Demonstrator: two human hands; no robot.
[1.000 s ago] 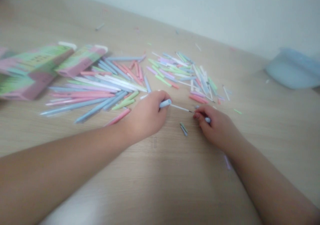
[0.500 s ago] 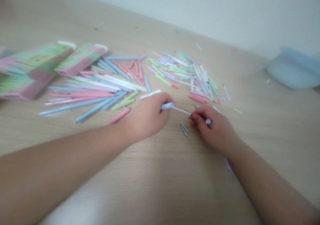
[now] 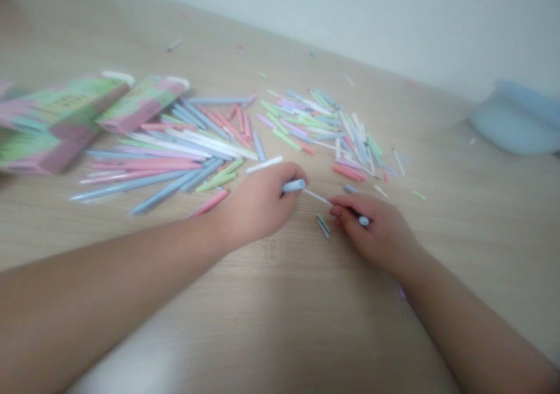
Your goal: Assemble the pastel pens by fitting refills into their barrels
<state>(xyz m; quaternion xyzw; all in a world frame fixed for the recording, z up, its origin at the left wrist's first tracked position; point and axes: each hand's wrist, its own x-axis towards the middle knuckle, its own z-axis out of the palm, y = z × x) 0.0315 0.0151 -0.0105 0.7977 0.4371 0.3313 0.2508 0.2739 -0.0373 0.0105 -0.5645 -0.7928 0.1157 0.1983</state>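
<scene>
My left hand (image 3: 271, 204) is closed around a light blue pen barrel (image 3: 294, 185), whose end sticks out past the fingers to the right. A thin white pen refill (image 3: 317, 196) runs between that barrel's end and my right hand (image 3: 374, 225). The thumb and fingertips of the right hand pinch the refill. Beside that thumb shows the round end of a light blue piece (image 3: 363, 220), perhaps a pen cap, tucked in the same hand. Just left of the right fingertips, small green and grey-blue pieces (image 3: 322, 226) lie on the table.
Pen barrels (image 3: 149, 164) in pink, blue, white and green lie piled at the left. Behind them are pink-and-green boxes (image 3: 142, 103). Farther back, a heap of small coloured pieces (image 3: 306, 117) spreads out. A pale blue object (image 3: 516, 119) stands by the wall at right.
The right hand has shifted slightly down, uncovering a small blue piece behind it. The left hand stays nearly still, and both hands keep their holds.
</scene>
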